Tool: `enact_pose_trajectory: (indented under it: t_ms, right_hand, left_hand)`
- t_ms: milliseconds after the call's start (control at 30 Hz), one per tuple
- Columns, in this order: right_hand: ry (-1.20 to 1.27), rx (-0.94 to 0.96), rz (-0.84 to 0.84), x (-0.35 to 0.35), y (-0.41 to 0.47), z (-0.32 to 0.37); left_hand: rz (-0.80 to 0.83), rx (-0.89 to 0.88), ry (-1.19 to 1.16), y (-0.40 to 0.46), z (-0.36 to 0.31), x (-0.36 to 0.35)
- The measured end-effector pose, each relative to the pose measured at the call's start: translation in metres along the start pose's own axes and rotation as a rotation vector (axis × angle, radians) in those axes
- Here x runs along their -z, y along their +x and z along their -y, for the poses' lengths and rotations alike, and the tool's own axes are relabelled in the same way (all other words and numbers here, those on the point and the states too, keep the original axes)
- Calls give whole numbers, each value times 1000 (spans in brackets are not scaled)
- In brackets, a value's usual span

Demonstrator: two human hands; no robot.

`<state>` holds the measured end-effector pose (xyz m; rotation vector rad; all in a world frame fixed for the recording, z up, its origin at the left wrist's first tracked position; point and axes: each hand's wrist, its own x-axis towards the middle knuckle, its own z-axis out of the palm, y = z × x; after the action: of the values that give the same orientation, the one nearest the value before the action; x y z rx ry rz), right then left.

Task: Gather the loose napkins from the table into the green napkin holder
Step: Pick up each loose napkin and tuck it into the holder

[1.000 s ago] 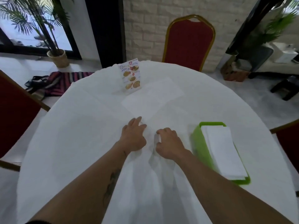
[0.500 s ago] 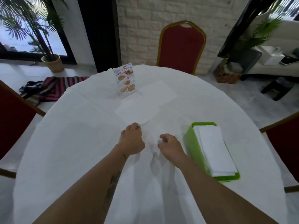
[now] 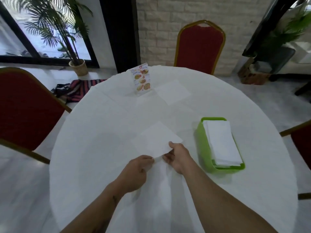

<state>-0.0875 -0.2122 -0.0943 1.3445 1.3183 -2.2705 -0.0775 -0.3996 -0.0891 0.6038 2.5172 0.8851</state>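
Note:
A white napkin [image 3: 155, 139] is held just above the white tablecloth in the middle of the round table. My left hand [image 3: 137, 170] pinches its near corner, and my right hand [image 3: 178, 156] grips its right edge with the thumb on top. To the right lies the green napkin holder [image 3: 202, 142], on its side, with a stack of white napkins [image 3: 220, 142] in it. A second loose napkin [image 3: 172, 91] lies flat at the far side of the table.
A menu card stand [image 3: 140, 79] stands at the far left of the table [image 3: 94, 140], next to the far napkin. Red chairs [image 3: 200, 47] stand at the far side, left and right edges. A potted palm [image 3: 78, 67] is by the window.
Both hands came off the cloth and took hold of the near napkin, pulling it toward me and lifting it. The camera tilted, so the table sits lower in view.

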Motion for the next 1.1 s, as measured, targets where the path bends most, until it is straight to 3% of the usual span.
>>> enact_pose_trajectory:
  t_ms: [100,233,367,467,600,733,900,1100]
  right_hand:
    - [-63,103,-91,0,-3,-4]
    - [-538,452,-191,1,-17,-10]
    - [-1137,695,2,-3,-36,-17]
    - [-1533,539,147,-1,-42,-27]
    - [-1347,415,95,-3,-49,-32]
    - [-1162,392,-80,-7,-47,-31]
    - [-802,183,-50,-16,-43,-30]
    - [-784,204,-68,-26,-37,-33]
  left_hand:
    - [2,28,-55,-13,4,-6]
    - [-54,40,-121,-24,6,-4]
    - [-200,107,-150,-30,16,5]
    - [-243,140,-128,-32,21,12]
    - [-227,104,-70,-30,23,15]
    - [-39,48,110,-26,15,6]
    - [116,31,327,-26,11,-3]
    - [97,-15,320,-30,19,0]
